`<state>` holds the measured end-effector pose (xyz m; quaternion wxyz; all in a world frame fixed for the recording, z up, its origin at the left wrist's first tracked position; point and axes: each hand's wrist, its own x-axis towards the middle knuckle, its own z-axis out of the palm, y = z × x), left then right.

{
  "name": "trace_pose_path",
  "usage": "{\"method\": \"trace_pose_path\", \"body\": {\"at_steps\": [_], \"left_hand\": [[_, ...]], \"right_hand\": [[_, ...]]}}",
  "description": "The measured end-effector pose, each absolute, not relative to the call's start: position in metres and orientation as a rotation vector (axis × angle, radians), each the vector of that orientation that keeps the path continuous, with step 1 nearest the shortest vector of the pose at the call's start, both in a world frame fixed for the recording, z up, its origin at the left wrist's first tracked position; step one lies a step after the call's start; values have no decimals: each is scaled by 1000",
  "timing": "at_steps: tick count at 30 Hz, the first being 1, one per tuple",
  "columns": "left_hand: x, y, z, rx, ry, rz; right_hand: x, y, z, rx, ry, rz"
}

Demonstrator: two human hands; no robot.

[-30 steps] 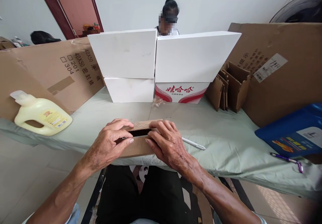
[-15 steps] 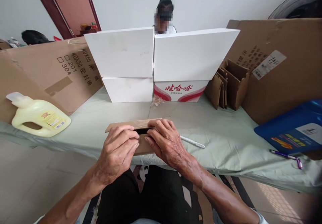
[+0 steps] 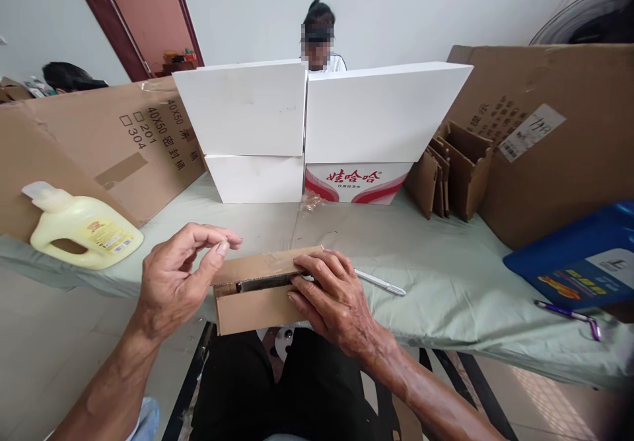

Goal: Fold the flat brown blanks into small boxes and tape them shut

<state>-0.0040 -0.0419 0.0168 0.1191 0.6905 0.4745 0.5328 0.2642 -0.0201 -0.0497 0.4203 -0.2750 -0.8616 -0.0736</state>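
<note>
A small brown cardboard box (image 3: 257, 310) lies at the table's front edge, with a dark slit between its flaps. My right hand (image 3: 334, 292) grips the right end of this box, fingers curled over the slit and thumb on the near flap. Raised just off the box's left end, my left hand (image 3: 185, 266) has its fingers stretched forward and the thumb near them; I make out nothing held in it. Inside the slit something dark shows, too hidden to name. A white pen-like stick (image 3: 381, 282) lies right of my right hand.
White boxes (image 3: 242, 111) stand stacked ahead, a person (image 3: 324, 61) behind them. Large cartons (image 3: 153, 137) flank both sides. A yellow bottle (image 3: 89, 233) lies left; folded cardboard pieces (image 3: 463, 170), a blue jug (image 3: 569, 256) and a purple pen (image 3: 569, 312) are right.
My left hand has let go of the box and moved left and up, uncovering its left end and more of the slit. My right hand stays on the box.
</note>
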Motion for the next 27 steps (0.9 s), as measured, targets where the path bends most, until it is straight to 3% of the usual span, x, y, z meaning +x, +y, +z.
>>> {"method": "trace_pose_path", "body": {"at_steps": [15,27], "left_hand": [[-15,-33,10,2393,1146,829],[-11,-33,19,1993,1148,1079]], "right_hand": [[270,-52,-76,-662,-1998,-225],[271,-49,-67,-665,-1993,-97]]}}
